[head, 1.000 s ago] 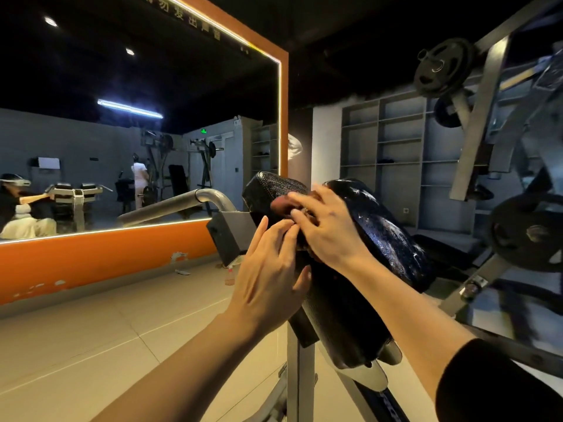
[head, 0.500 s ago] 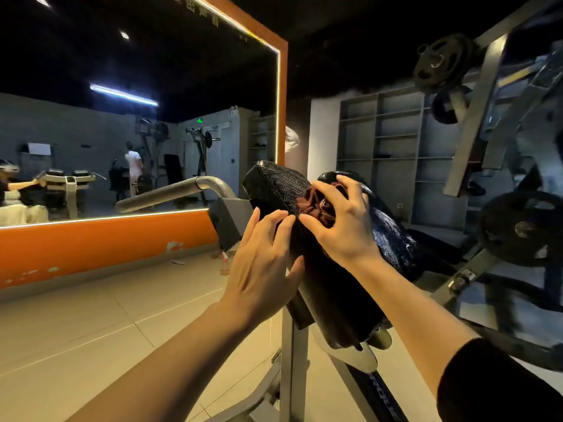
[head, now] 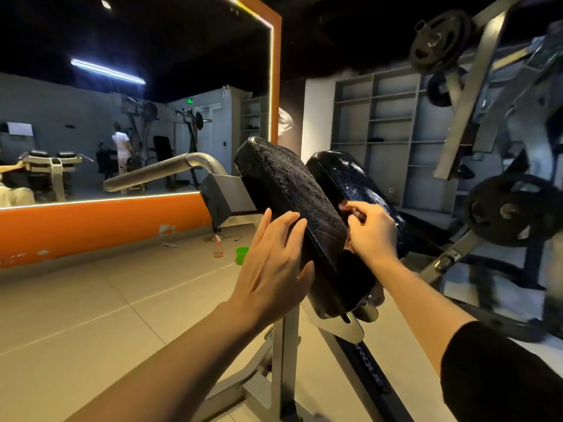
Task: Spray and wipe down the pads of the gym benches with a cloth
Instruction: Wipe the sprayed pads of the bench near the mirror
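At the centre of the frame, two tilted black pads with cracked, shiny vinyl skins sit side by side on a grey steel bench frame (head: 285,354). The left hand (head: 271,266) lies flat, fingers straight, against the outer edge of the left-hand pad (head: 292,193). The right hand (head: 373,233) curls its fingers around a crumpled dark reddish cloth (head: 345,208), pushed into the gap beside the glossy right-hand pad (head: 350,178). A round green plastic bowl (head: 242,254) sits on the beige tiled floor (head: 91,315) left of centre.
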Motion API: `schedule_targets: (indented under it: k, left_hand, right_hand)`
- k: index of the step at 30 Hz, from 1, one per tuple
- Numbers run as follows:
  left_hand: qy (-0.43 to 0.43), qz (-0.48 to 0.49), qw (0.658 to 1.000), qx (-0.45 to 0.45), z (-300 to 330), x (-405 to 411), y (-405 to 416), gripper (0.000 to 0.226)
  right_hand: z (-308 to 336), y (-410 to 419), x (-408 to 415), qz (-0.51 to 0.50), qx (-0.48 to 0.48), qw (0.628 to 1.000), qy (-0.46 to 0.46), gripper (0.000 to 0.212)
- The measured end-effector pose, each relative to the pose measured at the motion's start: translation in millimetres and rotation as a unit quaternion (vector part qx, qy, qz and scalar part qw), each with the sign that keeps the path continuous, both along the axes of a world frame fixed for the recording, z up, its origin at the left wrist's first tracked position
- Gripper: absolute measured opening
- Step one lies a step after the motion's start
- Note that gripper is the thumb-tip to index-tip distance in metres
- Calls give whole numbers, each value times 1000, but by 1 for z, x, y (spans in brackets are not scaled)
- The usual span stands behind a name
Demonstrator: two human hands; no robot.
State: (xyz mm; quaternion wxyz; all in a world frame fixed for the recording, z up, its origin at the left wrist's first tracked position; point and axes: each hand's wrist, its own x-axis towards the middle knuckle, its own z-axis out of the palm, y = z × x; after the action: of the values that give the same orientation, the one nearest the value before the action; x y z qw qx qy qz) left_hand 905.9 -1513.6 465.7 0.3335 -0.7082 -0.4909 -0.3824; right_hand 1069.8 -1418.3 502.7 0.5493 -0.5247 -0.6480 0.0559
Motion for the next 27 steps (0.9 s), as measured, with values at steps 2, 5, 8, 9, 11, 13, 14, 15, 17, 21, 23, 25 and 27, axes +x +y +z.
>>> schedule_targets:
  k: [2,5,8,9,11,13,14,15,17,21,23,25,27]
  left_hand:
    - [-5,-1,1000,3,-1,2,0,71]
    - [-19,-2,1000,2,-5,4,1,73]
    - [-27,5,1000,-5,-12,4,-2,72]
    - [-26,2,1000,-6,-15,4,-3,72]
    - [-22,-2,1000,-9,-18,7,-5,71]
    - [-23,-4,1000,-8,-19,11,-5,72]
    - [-24,-6,1000,-7,-19,13,-5,72]
    - [-28,-7,1000,-7,-19,15,-5,72]
    - [-40,-10,999,-4,-20,18,-4,72]
    - [-46,-8,999,-4,-28,21,-7,72]
    - [-44,-2,999,-7,-33,21,-9,72]
    - [-41,-3,999,-12,-37,20,-12,72]
    - [-36,-5,999,-14,-39,20,-16,71]
  right_hand:
    - [10,-21,-20,83,62,994,-21,37]
    - [5,-34,-45,175,93,974,-107,41]
    - [-10,-18,-26,142,75,985,-67,41]
    - [-18,-10,-14,115,51,990,-63,41]
    - [-33,3,11,54,-23,997,-52,40]
    - [-39,8,27,13,-79,997,12,40]
    - [-39,6,29,-1,-73,996,42,39]
    - [-37,1,26,-13,-40,998,49,37]
    - [-29,-19,11,16,53,998,17,35]
    - [-32,-45,-21,171,125,972,-104,42]
    - [-39,-37,-13,169,96,979,-60,40]
    - [-45,-29,3,144,44,989,-12,41]
    - [-53,-23,18,85,-5,996,-13,41]
